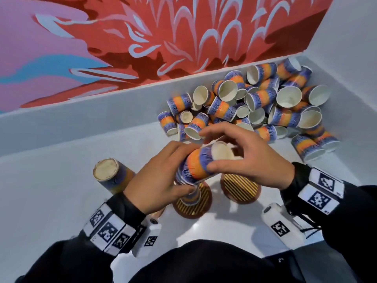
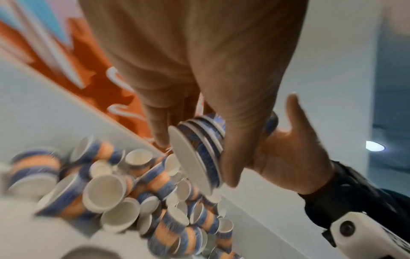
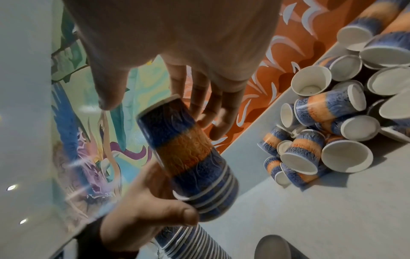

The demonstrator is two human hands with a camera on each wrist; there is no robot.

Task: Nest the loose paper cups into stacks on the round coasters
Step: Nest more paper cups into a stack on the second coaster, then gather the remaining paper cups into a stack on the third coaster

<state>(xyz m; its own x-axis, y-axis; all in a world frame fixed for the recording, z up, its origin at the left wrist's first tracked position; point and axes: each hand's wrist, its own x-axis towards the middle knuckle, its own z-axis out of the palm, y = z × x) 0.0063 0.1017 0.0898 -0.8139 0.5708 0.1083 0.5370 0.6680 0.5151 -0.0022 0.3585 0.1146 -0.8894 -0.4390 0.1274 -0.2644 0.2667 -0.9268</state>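
My left hand (image 1: pixel 183 170) grips a short nested stack of blue-and-orange paper cups (image 1: pixel 195 164), tilted with its base up and to the right. My right hand (image 1: pixel 210 150) curls over the base end, thumb on the side. The wrist views show the same held stack (image 2: pixel 199 149) (image 3: pixel 188 150), with the left thumb by its rims. Right below it, a taller stack (image 1: pixel 192 198) stands on a striped round coaster (image 1: pixel 195 209). A second coaster (image 1: pixel 240 188) to the right is bare. The pile of loose cups (image 1: pixel 255 107) lies in the far right corner.
Another tall upside-down stack (image 1: pixel 110 174) stands to the left of my left hand. A painted red mural wall (image 1: pixel 163 37) runs along the back, above a raised white ledge (image 1: pixel 81 113). A plain white wall (image 1: pixel 346 48) closes the right side behind the pile.
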